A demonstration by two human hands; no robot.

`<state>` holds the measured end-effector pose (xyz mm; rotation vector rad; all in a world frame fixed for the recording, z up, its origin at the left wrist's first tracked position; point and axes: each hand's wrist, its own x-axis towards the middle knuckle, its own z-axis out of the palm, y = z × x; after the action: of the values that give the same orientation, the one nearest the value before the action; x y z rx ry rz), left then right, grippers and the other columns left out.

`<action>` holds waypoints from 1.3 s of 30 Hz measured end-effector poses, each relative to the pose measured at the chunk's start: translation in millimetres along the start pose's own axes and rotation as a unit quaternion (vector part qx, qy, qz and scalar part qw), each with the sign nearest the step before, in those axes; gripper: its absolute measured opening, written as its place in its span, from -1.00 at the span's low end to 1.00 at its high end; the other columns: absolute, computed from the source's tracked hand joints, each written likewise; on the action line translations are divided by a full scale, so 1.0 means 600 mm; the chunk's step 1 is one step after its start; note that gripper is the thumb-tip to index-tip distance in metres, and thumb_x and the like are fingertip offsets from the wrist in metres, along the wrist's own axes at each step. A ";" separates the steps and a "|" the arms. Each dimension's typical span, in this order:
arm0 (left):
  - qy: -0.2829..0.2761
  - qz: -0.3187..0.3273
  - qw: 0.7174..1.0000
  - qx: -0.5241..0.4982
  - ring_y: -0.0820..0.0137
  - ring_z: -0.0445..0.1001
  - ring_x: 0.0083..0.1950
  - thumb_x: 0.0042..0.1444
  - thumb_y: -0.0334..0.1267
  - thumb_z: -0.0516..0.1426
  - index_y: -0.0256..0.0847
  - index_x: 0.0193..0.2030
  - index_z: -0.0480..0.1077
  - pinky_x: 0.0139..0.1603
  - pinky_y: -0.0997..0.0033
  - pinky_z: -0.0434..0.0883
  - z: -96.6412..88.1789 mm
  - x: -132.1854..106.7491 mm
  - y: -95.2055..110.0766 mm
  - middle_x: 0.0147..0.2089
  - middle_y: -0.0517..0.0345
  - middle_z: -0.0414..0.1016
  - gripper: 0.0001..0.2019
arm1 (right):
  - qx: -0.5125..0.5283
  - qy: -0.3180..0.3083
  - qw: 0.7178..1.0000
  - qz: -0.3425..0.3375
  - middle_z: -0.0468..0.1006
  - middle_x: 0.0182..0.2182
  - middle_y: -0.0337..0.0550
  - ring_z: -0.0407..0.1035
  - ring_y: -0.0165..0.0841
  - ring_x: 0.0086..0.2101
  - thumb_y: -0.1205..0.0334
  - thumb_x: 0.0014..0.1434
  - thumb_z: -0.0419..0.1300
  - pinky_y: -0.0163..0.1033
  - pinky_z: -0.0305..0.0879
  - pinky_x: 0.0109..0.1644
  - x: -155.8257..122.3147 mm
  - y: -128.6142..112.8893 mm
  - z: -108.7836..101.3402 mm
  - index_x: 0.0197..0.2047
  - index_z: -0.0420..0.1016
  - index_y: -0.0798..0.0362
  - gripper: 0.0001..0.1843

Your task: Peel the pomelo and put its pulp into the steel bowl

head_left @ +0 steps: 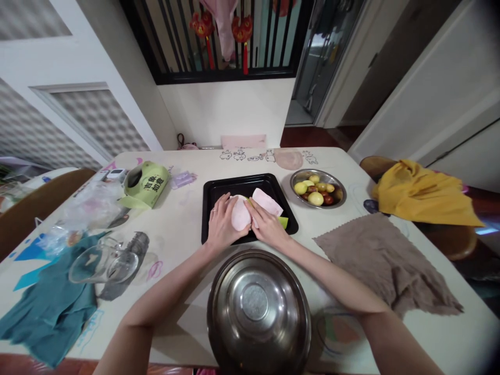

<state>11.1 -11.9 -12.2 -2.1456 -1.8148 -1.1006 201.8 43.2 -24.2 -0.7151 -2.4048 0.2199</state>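
My left hand (222,220) is wrapped round the left side of a pale pink pomelo (240,214), with a ring on one finger. From the right, my right hand (269,224) presses its fingertips against the fruit, where a strip of yellow-green rind shows. A thick piece of pomelo peel (267,202), pinkish pith up, lies just beyond my right hand. A yellow-green piece of rind (283,222) shows beside that hand. All this is over a black rectangular tray (221,186). My fingers partly hide the pomelo.
A large steel bowl (255,302) stands close in front of me, between my forearms. Back right is a steel bowl (340,197) of small fruit. A brown cloth (385,258) lies right; a glass pitcher (94,265), teal cloth (58,307) and green visor (150,182) lie left.
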 end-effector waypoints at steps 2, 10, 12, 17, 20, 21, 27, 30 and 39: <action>-0.016 -0.025 1.000 -0.003 -0.11 0.37 0.37 -0.01 0.02 0.39 -0.10 0.44 0.11 0.27 -0.12 0.44 0.000 -0.001 0.003 0.40 -0.24 0.27 -0.08 | 0.012 0.002 1.000 0.006 0.19 0.45 0.22 0.20 -0.04 0.39 0.42 0.25 0.07 0.15 0.41 0.34 -0.001 -0.001 -0.005 0.55 -0.03 0.10 -0.17; -0.045 0.066 0.996 -0.029 -0.08 0.37 0.32 -0.03 -0.12 0.38 -0.07 0.37 0.25 0.28 -0.14 0.42 0.000 0.002 -0.013 0.36 -0.20 0.24 -0.21 | 0.071 -0.008 0.995 0.073 0.10 0.48 0.23 0.08 -0.02 0.44 0.53 0.02 0.11 0.21 0.28 0.43 0.006 -0.016 -0.004 0.58 -0.28 0.10 0.12; -0.049 0.088 0.994 -0.036 -0.08 0.34 0.34 -0.02 -0.19 0.35 -0.06 0.36 0.27 0.28 -0.12 0.41 -0.001 0.003 -0.012 0.37 -0.19 0.23 -0.23 | 0.072 -0.012 0.994 0.080 0.08 0.48 0.29 0.06 -0.01 0.45 0.54 0.00 0.11 0.21 0.26 0.44 0.007 -0.016 0.000 0.58 -0.29 0.16 0.13; -0.061 0.133 0.988 -0.057 -0.08 0.31 0.36 -0.06 -0.24 0.33 -0.02 0.37 0.27 0.29 -0.15 0.39 -0.003 0.008 -0.019 0.37 -0.17 0.21 -0.21 | 0.083 -0.007 0.992 0.093 0.19 0.43 0.30 0.15 0.00 0.40 0.52 0.04 0.10 0.26 0.25 0.43 0.009 -0.009 0.006 0.57 -0.21 0.17 0.06; -0.061 0.140 0.986 -0.066 -0.07 0.31 0.36 -0.07 -0.22 0.35 -0.02 0.35 0.30 0.29 -0.14 0.39 0.000 0.010 -0.026 0.37 -0.17 0.20 -0.22 | 0.083 0.000 0.993 0.087 0.25 0.40 0.27 0.20 0.00 0.37 0.53 0.06 0.06 0.27 0.27 0.42 0.008 -0.007 0.009 0.56 -0.15 0.16 0.01; -0.058 0.143 0.986 -0.071 -0.06 0.31 0.35 -0.07 -0.21 0.36 -0.03 0.34 0.31 0.29 -0.13 0.39 0.000 0.010 -0.027 0.37 -0.18 0.20 -0.23 | 0.079 0.002 0.993 0.083 0.26 0.39 0.25 0.21 -0.01 0.37 0.53 0.06 0.05 0.26 0.28 0.42 0.008 -0.007 0.009 0.56 -0.14 0.14 0.00; -0.038 0.147 0.984 -0.089 -0.05 0.32 0.32 -0.05 -0.22 0.35 -0.06 0.31 0.37 0.28 -0.13 0.39 0.004 0.013 -0.025 0.32 -0.18 0.21 -0.29 | 0.062 0.010 0.995 0.080 0.34 0.36 0.24 0.28 -0.03 0.34 0.55 0.12 -0.02 0.23 0.31 0.41 0.010 0.000 0.011 0.53 0.00 0.17 -0.12; -0.044 0.140 0.985 -0.085 -0.06 0.33 0.31 -0.09 -0.25 0.36 -0.07 0.29 0.39 0.28 -0.12 0.39 0.008 0.018 -0.024 0.31 -0.17 0.23 -0.28 | 0.059 0.007 0.995 0.081 0.40 0.32 0.21 0.35 -0.04 0.29 0.53 0.16 -0.01 0.22 0.37 0.36 0.016 0.011 0.008 0.51 0.07 0.15 -0.17; -0.083 0.144 0.981 -0.100 -0.05 0.35 0.32 -0.12 -0.24 0.36 -0.08 0.27 0.40 0.31 -0.14 0.37 0.003 0.038 -0.034 0.30 -0.16 0.27 -0.28 | 0.050 -0.004 0.996 0.071 0.47 0.28 0.14 0.44 -0.09 0.23 0.52 0.18 0.00 0.10 0.43 0.32 0.020 0.029 0.002 0.43 0.21 0.13 -0.27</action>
<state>-6.0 13.0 -7.6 -2.5860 -1.4384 -1.1015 201.0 64.5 -24.4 -0.8419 -2.3332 0.3988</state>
